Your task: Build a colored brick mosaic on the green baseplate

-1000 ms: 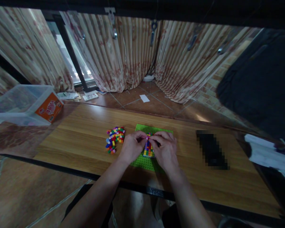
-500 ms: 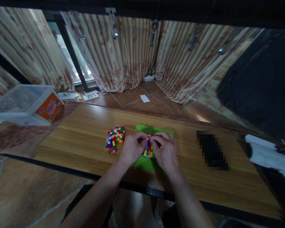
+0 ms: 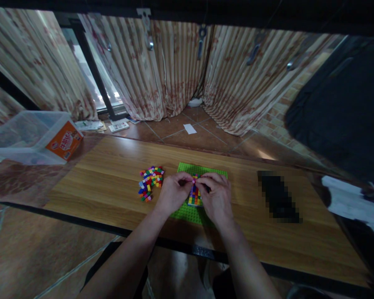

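Left hand (image 3: 173,193), right hand (image 3: 217,196) pinch pink brick (image 3: 193,181) — clear tub (image 3: 28,137), contents blurred

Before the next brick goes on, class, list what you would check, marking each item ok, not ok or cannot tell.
1. Green baseplate lies flat on the table: ok.
2. Brick block sits on the baseplate: ok.
3. Left hand and right hand meet at the block's far end: ok.
4. Which hand grips the small pink brick at the fingertips: cannot tell.
5. Pink brick lined up with the studs: cannot tell.
6. Loose brick pile lies close beside the left hand: ok.
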`<state>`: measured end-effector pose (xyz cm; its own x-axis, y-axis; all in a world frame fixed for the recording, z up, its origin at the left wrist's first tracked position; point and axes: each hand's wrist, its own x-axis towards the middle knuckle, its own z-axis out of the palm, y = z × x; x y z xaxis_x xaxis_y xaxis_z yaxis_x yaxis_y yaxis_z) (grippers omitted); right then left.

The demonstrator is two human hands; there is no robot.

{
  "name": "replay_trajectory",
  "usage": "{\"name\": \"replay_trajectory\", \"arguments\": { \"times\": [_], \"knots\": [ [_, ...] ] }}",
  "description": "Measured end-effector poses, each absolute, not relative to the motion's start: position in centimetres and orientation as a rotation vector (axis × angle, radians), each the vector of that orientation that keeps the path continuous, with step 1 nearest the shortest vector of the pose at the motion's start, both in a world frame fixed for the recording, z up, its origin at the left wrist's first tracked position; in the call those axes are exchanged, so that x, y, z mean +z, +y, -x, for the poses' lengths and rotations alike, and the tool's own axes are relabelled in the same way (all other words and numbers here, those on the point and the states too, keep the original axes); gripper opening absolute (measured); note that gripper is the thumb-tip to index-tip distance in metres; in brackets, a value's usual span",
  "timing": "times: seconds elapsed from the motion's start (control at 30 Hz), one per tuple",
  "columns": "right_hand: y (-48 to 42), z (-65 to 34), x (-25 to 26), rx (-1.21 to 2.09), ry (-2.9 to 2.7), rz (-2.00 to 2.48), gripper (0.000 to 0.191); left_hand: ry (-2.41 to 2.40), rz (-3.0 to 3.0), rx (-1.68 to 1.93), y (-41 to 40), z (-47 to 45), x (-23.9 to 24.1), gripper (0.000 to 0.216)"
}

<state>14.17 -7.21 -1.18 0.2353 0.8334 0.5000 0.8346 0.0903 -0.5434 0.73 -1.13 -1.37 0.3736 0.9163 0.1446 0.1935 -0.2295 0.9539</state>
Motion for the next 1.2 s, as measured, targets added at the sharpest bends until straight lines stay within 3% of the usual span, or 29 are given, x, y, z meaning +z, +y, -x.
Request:
{"name": "replay_trajectory", "arguments": {
  "times": [0.57,1.2],
  "knots": [
    [-7.0,-14.0,-1.0,0.057,-1.509,1.696,0.014,1.021,-1.204,0.951,-0.8,-1.4,-1.3,0.007],
    [-6.9,-13.5,-1.3,0.053,-1.455,1.702,0.021,1.062,-1.117,0.969,-0.9,-1.9,-1.3,0.005]
  ]
}}
